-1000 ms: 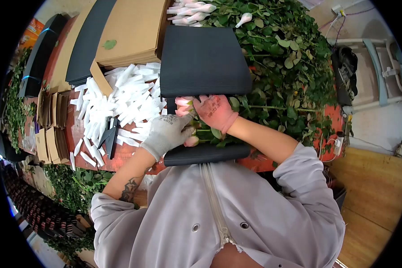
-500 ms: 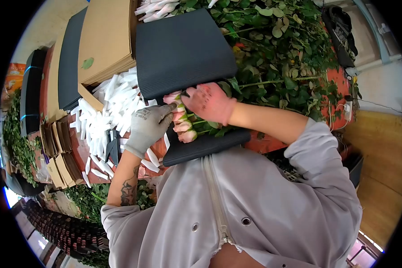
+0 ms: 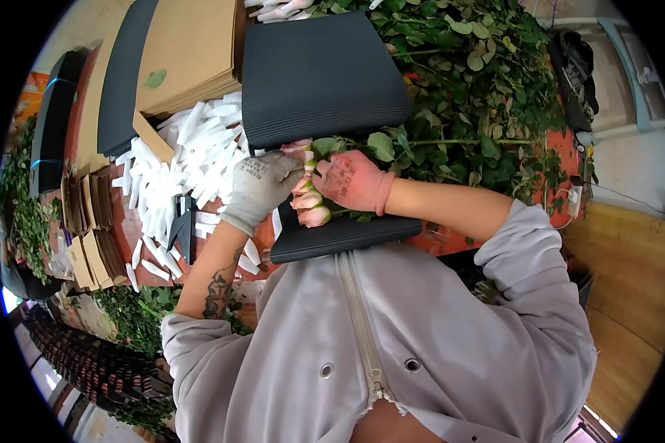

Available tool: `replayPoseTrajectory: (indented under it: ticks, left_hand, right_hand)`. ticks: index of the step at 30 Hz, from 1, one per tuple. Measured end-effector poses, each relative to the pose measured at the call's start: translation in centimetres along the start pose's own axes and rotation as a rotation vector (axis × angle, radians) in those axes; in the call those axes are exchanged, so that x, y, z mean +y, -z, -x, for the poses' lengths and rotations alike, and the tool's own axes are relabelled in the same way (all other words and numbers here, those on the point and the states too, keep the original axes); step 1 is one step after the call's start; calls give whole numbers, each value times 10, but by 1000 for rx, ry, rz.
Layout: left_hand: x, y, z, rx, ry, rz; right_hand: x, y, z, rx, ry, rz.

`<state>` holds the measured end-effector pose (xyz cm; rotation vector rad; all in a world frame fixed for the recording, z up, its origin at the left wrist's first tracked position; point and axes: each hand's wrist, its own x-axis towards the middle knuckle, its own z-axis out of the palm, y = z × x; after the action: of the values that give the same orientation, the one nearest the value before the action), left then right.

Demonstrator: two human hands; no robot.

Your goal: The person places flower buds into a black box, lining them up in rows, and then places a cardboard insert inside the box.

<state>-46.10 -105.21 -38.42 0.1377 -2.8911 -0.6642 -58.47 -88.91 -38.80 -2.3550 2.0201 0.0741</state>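
Several pink roses (image 3: 314, 215) lie in a row on a black corrugated sheet (image 3: 347, 240), their stems running right. My left hand (image 3: 261, 188), in a grey glove, has its fingers closed against one rose in the row from the left side. My right hand (image 3: 353, 181), in a pink glove, is curled at the green base of the same rose, on the stem side. Both sets of fingertips are partly hidden among the blooms. Just beyond the hands, the sheet's far part (image 3: 325, 81) lies raised over the leaves.
White foam sleeves (image 3: 199, 155) lie piled to the left, beside a black tool (image 3: 183, 229). Cardboard sheets (image 3: 188, 55) are stacked behind them. Leafy rose stems (image 3: 480, 96) cover the red table (image 3: 443, 240) at the right. Small folded cardboard pieces (image 3: 89, 258) stand at the left edge.
My left hand has moved up and right, its fingers now further over the rose. My right hand has curled in lower beside the bloom. The whole view has shifted slightly.
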Motion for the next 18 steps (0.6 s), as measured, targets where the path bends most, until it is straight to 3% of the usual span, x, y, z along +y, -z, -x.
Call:
replayPoseTrajectory:
  ticks: [4, 9, 15, 18]
  left_hand:
    - [15, 16, 1, -56, 107, 10]
    - [13, 15, 15, -123, 48, 102]
    - [13, 11, 16, -112, 65, 38]
    - [21, 23, 17, -188, -24, 136]
  right_hand:
    - [3, 20, 8, 1, -29, -111]
    - [-2, 27, 15, -119, -49, -235]
    - [-4, 20, 10, 2, -117, -224]
    - [-1, 49, 15, -258, -163, -375]
